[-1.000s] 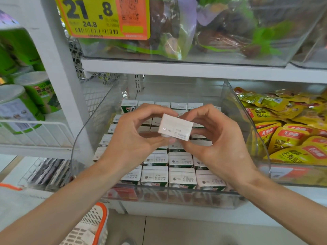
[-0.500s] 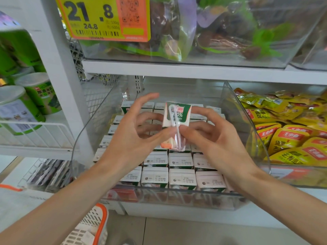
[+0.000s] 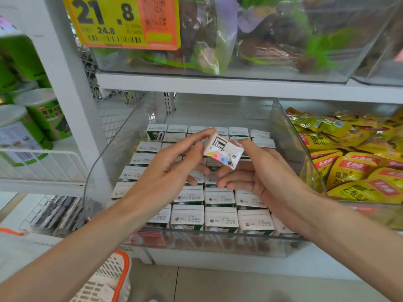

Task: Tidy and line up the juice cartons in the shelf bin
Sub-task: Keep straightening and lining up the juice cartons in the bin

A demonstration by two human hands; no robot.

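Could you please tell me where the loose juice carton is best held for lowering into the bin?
Probably by its two side walls near the top, coming from above: the juice carton is a flat-sided box, and rows in the bin stand tightly packed.

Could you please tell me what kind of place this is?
Probably a grocery shop: a yellow-and-orange price tag, a clear plastic shelf bin of small white juice cartons in rows, and yellow snack packets alongside.
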